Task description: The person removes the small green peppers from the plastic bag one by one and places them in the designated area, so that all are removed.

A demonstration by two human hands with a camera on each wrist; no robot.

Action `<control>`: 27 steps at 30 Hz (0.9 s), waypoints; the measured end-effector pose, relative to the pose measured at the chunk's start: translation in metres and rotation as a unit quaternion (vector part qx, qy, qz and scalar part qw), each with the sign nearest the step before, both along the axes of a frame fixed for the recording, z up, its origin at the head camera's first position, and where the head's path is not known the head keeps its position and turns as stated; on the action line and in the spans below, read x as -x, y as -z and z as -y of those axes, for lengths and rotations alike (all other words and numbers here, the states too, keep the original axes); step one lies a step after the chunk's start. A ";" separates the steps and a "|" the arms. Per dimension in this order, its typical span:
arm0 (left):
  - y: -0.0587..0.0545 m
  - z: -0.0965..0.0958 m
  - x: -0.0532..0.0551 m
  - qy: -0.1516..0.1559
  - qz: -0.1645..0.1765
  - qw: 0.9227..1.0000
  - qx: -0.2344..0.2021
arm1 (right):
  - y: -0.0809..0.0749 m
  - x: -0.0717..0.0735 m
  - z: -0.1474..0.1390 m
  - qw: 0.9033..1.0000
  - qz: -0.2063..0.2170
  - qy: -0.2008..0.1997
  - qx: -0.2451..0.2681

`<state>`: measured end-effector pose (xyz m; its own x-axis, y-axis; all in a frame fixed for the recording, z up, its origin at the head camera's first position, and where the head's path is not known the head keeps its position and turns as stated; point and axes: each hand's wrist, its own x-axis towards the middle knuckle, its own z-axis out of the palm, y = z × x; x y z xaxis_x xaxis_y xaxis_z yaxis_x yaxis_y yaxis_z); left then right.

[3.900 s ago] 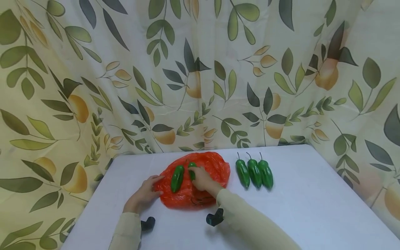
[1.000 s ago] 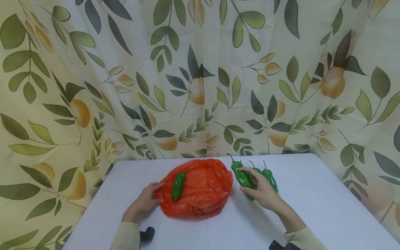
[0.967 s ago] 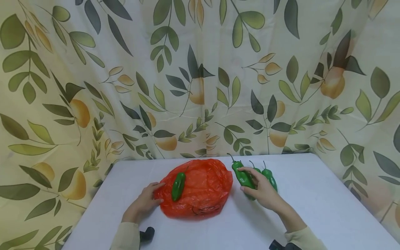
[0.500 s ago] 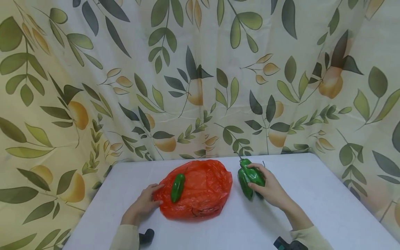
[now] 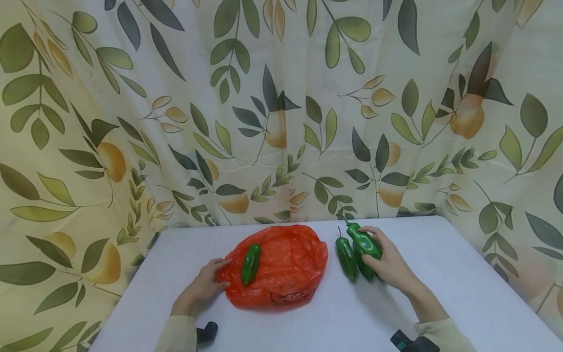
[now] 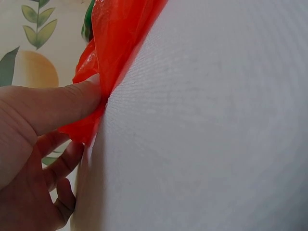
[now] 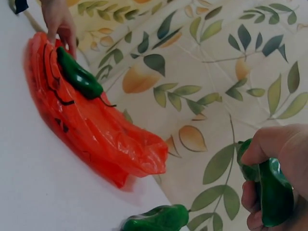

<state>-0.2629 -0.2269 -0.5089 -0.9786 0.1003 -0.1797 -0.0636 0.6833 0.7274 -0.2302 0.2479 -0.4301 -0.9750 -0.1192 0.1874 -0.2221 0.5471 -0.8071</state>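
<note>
My right hand [image 5: 389, 259] grips a green chili pepper [image 5: 361, 238] with a long thin stalk. The held pepper overlaps a second pepper [image 5: 366, 269] in the head view, and a third pepper [image 5: 346, 258] lies just left of it. Left of these, a crumpled red plastic bag [image 5: 286, 264] lies flat with one green pepper [image 5: 249, 265] on its left part. At the bag's left edge, my left hand [image 5: 203, 283] pinches the red film, thumb [image 6: 72, 103] in front in the left wrist view. Part of the pepper group is hidden behind my right hand.
A white table [image 5: 246, 332] bears everything. Behind it and at both sides hangs a curtain [image 5: 281, 122] printed with leaves and fruit. A black wrist device [image 5: 206, 332] sits at the left sleeve, another device [image 5: 413, 341] at the right.
My right hand has carried a pepper from the bag over to the right-hand peppers, then farther right across them. One pepper stays on the bag, and my left hand stays at its edge.
</note>
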 end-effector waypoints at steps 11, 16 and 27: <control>0.000 -0.001 -0.007 0.020 -0.015 0.999 0.034 | -0.003 -0.004 -0.011 1.000 0.002 0.025 0.013; -0.004 0.001 -0.008 0.022 -0.019 0.999 0.034 | -0.006 -0.003 -0.015 0.999 -0.014 0.043 0.006; -0.005 0.002 -0.001 0.024 -0.016 0.999 0.024 | -0.005 0.001 -0.027 0.997 -0.030 0.069 -0.017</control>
